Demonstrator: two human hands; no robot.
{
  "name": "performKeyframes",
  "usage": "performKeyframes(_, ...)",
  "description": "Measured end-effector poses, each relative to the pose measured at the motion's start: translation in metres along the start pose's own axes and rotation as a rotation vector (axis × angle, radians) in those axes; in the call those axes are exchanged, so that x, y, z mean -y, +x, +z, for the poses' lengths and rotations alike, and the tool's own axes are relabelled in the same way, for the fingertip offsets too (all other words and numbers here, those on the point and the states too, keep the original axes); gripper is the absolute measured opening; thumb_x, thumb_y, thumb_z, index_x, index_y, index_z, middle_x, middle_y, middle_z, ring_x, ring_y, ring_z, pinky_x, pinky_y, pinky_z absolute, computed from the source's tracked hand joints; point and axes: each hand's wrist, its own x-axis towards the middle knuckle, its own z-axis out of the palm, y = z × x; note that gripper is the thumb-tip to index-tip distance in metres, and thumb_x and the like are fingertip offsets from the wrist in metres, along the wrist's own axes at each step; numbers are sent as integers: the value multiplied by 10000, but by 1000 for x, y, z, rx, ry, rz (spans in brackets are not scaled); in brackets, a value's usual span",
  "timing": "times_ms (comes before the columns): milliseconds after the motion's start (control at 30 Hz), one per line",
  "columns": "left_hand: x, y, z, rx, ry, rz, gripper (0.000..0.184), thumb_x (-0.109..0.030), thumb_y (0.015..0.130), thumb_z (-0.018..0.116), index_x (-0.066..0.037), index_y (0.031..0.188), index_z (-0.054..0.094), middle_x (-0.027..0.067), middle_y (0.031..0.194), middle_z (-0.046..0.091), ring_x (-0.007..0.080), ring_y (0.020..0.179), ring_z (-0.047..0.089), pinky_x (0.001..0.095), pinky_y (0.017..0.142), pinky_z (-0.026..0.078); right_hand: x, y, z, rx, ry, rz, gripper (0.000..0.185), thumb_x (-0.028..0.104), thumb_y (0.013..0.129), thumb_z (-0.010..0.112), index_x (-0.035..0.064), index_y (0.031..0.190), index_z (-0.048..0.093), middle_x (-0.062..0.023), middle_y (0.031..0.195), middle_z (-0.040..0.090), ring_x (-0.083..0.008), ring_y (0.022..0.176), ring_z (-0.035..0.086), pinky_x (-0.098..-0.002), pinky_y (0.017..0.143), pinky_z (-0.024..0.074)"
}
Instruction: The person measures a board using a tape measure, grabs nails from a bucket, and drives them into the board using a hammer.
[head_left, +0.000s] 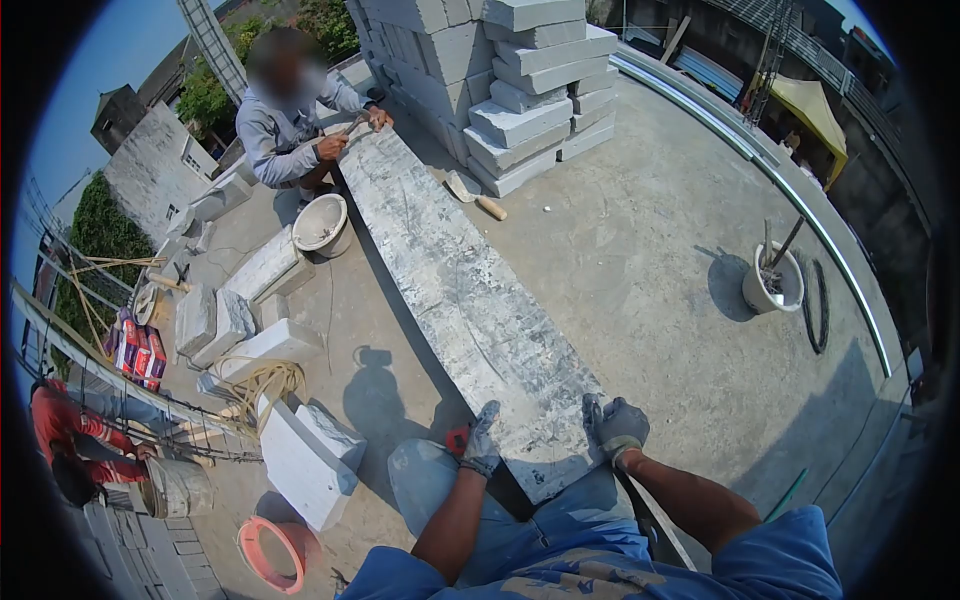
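A long, wide board (470, 280), grey-white and smeared with dried mortar, stretches from my lap to a crouching co-worker. My left hand (482, 440), in a grey work glove, is closed on the board's left edge at the near end. On the opposite edge my right hand (618, 425), also gloved, grips with its fingers bent over the side. At the far end the co-worker (285, 130) has both hands at the board; a thin tool seems to be in one of them. Beside my left hand, a small red item (457, 440) is partly hidden.
Pale blocks (530, 80) are stacked beyond the board, with a wooden-handled trowel (485, 204) nearby. A white bucket (321, 226) stands left, another bucket (774, 282) right, an orange bucket (270, 553) lower left. Loose blocks (310, 460) lie left. Another person (85, 435) bends at far left.
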Motion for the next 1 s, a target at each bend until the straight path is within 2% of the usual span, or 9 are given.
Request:
performKeyframes(133,-22,-14,18,-39,69,-8,560,-261,968,591,22,1441,494,110,1496,503,203,1407,436,329,1201,276,0,0,-1,12,-6,-4,405,539,846,672,135,820,674,-106,729,698,-339,743,693,-476,697,526)
performKeyframes(433,-35,-21,31,-83,-1,-72,598,-301,965,619,9,1456,479,94,1503,496,195,1417,417,318,1198,266,5,-2,-11,48,9,13,392,525,852,667,134,829,675,-99,751,706,-333,766,695,-472,718,525)
performKeyframes(500,-30,-18,26,-61,-78,-103,609,-295,956,634,5,1461,474,89,1506,493,193,1417,418,316,1197,266,6,-2,-12,52,17,14,397,530,855,662,135,829,675,-99,752,706,-334,768,695,-472,720,524)
performKeyframes(700,-37,-22,30,-55,19,-47,585,-268,960,627,9,1455,481,91,1509,488,186,1424,409,314,1196,273,3,-1,-7,51,4,14,412,547,861,650,138,826,673,-100,751,704,-334,765,694,-476,718,522)
performKeyframes(933,-29,-17,24,-56,-28,-43,572,-237,961,617,15,1456,478,93,1521,477,193,1426,409,317,1199,275,3,-1,-7,31,-8,-15,428,558,864,645,133,822,674,-105,748,705,-337,763,695,-475,712,523)
performKeyframes(1000,-51,-31,45,-110,-102,-156,578,-225,966,600,19,1470,453,95,1524,473,199,1429,406,323,1203,273,8,-3,-13,48,32,38,461,579,861,646,125,779,669,-111,732,704,-338,751,696,-473,702,525)
